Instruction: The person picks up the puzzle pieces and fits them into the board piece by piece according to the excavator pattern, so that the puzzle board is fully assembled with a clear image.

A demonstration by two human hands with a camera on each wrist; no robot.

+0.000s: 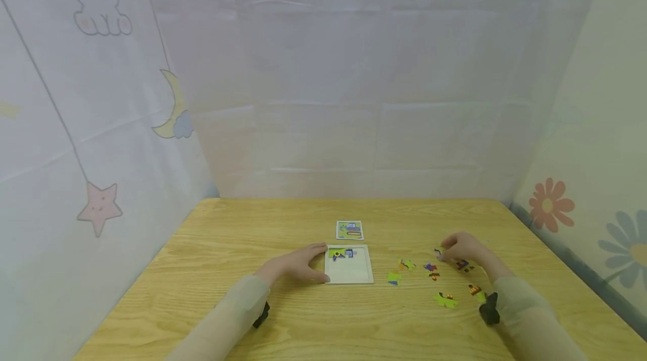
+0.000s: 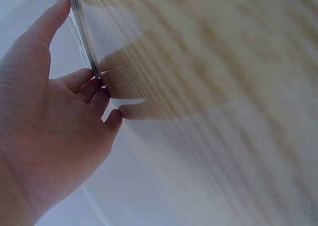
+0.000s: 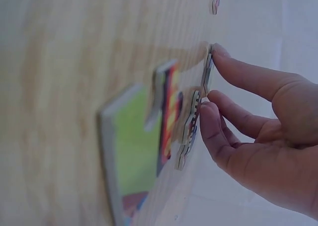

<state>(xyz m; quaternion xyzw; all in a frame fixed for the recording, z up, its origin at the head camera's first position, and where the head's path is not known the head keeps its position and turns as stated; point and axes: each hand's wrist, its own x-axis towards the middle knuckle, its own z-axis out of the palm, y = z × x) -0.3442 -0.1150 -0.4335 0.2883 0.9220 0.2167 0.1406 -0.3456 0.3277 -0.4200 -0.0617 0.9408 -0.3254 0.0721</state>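
Note:
My left hand (image 1: 302,264) rests against the left edge of a white puzzle tray (image 1: 349,274), thumb at the near corner and fingers toward the far one. In the left wrist view, the fingertips of that left hand (image 2: 59,107) touch the tray's thin edge (image 2: 85,32). A few joined pieces (image 1: 349,253) lie in the tray's upper left part. To the right, my right hand (image 1: 466,248) pinches a small puzzle piece (image 3: 207,72) between thumb and index finger, at the tabletop. Other puzzle pieces (image 3: 191,119) lie close under its fingers.
A small picture card (image 1: 350,230) with a printed vehicle lies behind the tray. Several loose pieces (image 1: 446,300) are scattered on the wooden table (image 1: 283,321) right of the tray. Printed cloth (image 1: 313,97) hangs around the table's back and sides.

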